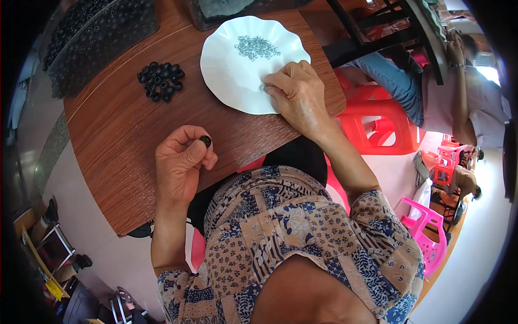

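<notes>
My left hand pinches a small black ring-shaped bead between thumb and forefinger, above the brown wooden table. My right hand rests on the near edge of a white scalloped plate, fingertips pressed together on something tiny that I cannot make out. A small heap of tiny grey metal pieces lies in the plate's middle. A pile of black beads sits on the table, left of the plate.
A dark tray of many black beads stands at the table's far left. Red plastic stools and a pink chair stand to the right. A seated person is at the far right.
</notes>
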### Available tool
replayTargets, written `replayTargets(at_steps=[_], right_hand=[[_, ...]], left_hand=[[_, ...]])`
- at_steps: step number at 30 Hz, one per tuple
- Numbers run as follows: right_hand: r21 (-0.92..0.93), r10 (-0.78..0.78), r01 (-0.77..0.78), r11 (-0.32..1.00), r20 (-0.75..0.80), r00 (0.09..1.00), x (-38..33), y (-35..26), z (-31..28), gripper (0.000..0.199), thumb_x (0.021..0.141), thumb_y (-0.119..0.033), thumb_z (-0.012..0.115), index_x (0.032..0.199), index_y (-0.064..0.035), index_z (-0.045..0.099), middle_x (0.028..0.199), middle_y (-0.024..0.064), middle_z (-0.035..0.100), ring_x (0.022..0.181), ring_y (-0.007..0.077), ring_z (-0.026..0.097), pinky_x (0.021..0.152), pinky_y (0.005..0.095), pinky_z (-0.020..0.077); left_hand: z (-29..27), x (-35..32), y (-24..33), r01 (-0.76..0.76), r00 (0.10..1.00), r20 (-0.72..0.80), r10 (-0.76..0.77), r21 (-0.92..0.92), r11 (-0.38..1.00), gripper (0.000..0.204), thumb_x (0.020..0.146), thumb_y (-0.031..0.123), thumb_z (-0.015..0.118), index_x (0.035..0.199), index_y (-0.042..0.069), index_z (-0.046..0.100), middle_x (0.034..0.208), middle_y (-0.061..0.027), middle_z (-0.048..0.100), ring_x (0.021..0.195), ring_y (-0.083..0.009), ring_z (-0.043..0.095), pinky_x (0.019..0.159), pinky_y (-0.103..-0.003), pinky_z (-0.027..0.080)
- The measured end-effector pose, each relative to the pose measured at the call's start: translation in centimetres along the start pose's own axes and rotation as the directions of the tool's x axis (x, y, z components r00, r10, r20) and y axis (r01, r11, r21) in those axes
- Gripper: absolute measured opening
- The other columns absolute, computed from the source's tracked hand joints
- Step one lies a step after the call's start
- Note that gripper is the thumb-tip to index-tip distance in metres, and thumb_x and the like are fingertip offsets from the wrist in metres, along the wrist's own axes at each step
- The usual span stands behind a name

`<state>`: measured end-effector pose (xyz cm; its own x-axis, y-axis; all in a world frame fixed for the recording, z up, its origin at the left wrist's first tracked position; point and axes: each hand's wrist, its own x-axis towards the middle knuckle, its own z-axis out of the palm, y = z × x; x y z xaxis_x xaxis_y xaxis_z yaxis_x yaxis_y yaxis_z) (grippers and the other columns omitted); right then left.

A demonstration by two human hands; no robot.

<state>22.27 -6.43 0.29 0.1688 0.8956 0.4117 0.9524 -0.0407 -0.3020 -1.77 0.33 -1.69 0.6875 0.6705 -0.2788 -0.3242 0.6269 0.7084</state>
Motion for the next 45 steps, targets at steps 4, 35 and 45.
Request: replayTargets(at_steps=[4,35,45], right_hand=[[0.063,-0.004,0.007,0.998,-0.048,0.999,0.5,0.3,0.1,0.019,0.069,-0.002,0.07,0.088,-0.0066,0.07,0.07,0.0077,0.058,0.068,0.023,0.052,0.063,0.033,0.0424],[0.28,-0.118,0.067,0.958,0.171,0.978,1.9,0.6,1.1,0.005,0.073,-0.004,0.065,0.076,-0.0025,0.062,0.076,0.0125,0.058,0.075,0.0298,0.053,0.07,0.0398,0.0424],[0.263,-0.11,0.059,0.963,0.182,0.977,2.0,-0.2,1.1,0.014,0.074,-0.003,0.068,0.088,-0.0022,0.066,0.073,0.0085,0.058,0.072,0.0226,0.051,0.064,0.0345,0.0429]], left_hand=[[-0.4,0.1,-0.1,-0.009,1.0,0.004,0.01,-0.009,1.0,0.029,0.077,0.019,0.073,0.093,-0.001,0.059,0.072,-0.0052,0.057,0.061,-0.0132,0.049,0.055,-0.027,0.039],[-0.3,0.1,-0.3,-0.056,0.998,-0.003,0.056,-0.086,0.995,0.02,0.081,0.01,0.07,0.092,-0.003,0.06,0.076,-0.0073,0.061,0.061,-0.014,0.057,0.061,-0.029,0.048],[0.2,-0.1,-0.4,-0.084,0.996,0.0,0.085,-0.054,0.995,0.017,0.083,0.009,0.067,0.093,-0.003,0.06,0.076,-0.0083,0.062,0.063,-0.0139,0.056,0.059,-0.026,0.045]])
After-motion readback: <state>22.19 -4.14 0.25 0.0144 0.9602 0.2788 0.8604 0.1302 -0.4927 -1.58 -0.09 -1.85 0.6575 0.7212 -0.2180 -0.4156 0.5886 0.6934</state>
